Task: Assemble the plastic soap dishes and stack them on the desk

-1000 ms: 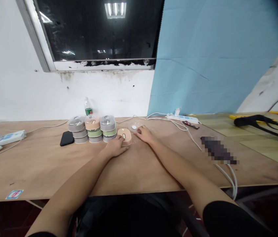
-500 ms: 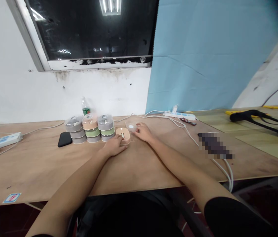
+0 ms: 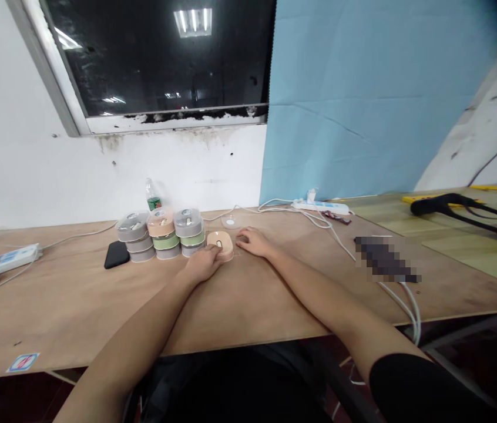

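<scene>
The wooden desk (image 3: 266,305) fills the near half of the scene. On its far left part stand 3 stacks, each 3 containers high: a left stack (image 3: 135,237), a middle stack (image 3: 166,236) and a right stack (image 3: 190,230). The left hand (image 3: 203,263) lies over the near left edge of a peach container (image 3: 224,239), just right of that right stack; whether its fingers pinch is hidden. The right hand (image 3: 252,241) is loosely bent, nothing visible in it, just beside the container's right side; contact cannot be told. A clear piece (image 3: 231,220) lies beyond. A leftward swing of the left hand could topple the right stack; pressing rightward without support could slide the container askew.
</scene>
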A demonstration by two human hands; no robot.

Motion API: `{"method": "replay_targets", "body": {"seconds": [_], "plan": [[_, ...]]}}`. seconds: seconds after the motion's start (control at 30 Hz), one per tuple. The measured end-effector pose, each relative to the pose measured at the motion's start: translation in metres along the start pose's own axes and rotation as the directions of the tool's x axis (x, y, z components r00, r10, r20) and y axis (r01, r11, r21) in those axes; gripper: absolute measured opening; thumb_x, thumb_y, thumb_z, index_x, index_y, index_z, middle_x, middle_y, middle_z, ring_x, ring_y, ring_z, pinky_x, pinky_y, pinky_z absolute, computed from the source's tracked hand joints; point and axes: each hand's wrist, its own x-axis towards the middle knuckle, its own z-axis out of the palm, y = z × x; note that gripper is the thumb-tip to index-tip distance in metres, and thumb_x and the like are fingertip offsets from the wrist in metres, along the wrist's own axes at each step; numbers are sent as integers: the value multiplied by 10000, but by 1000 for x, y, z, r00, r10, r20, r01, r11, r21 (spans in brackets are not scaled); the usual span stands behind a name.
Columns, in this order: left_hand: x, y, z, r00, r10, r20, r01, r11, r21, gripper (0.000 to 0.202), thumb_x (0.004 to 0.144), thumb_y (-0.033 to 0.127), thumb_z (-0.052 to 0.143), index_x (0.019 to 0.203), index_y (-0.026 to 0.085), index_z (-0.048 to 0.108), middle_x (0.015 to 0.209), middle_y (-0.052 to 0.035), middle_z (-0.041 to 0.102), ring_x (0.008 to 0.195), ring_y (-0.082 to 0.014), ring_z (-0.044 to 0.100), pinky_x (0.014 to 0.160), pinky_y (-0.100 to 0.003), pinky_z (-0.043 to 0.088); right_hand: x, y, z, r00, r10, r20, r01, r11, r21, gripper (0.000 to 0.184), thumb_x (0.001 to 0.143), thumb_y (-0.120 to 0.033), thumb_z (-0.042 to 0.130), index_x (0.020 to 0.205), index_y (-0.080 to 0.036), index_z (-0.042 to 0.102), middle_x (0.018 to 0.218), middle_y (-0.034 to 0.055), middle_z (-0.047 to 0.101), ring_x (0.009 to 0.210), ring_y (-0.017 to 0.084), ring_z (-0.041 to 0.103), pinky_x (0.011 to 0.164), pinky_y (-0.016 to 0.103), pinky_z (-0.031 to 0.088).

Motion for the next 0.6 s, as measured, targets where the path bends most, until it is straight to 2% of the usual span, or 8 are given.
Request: {"method": "replay_targets", "body": {"seconds": [0.17,0.3,0.4,0.53,0.6], "plan": [[2,1,0,999,-22,-26,21,998,-63,270,935,309,455,1110,210,635,1201,-96,633,1080,-235,604,898,-336,477,-1,-10,-3,997,-76,-10,77,996,47,245,820,-265,620,1048,-198,683,1064,71,688,983,212,615,905,356,453],[3,3,0,989,-81,-124,59,984,-169,295,933,368,482,1140,222,634,1193,-85,656,1056,-245,622,874,-342,487,-1,-16,-5,991,-124,-50,128,989,80,363,799,-191,595,1159,-208,640,1171,65,666,1058,214,605,945,358,443],[4,4,1,975,-87,-204,33,967,-252,330,923,394,509,1176,216,623,1175,-81,669,1026,-237,635,873,-335,488,0,-19,-8,985,-125,-116,131,990,51,344,813,-219,595,1155,-205,634,1180,71,659,1077,220,595,952,361,443],[4,6,0,959,-81,-270,-15,941,-338,330,924,397,512,1166,208,630,1143,-72,680,969,-215,648,824,-310,499,0,-22,-12,974,-147,-175,147,989,-10,219,855,-301,581,1033,-202,661,1051,77,687,1001,222,606,900,355,463],[4,8,-2,955,-81,-286,-28,934,-357,321,925,391,510,1158,209,635,1105,-65,693,931,-205,655,807,-304,497,0,-24,-12,961,-129,-246,128,992,-22,216,865,-318,568,1028,-203,649,1026,80,684,984,223,605,887,355,468]]}}
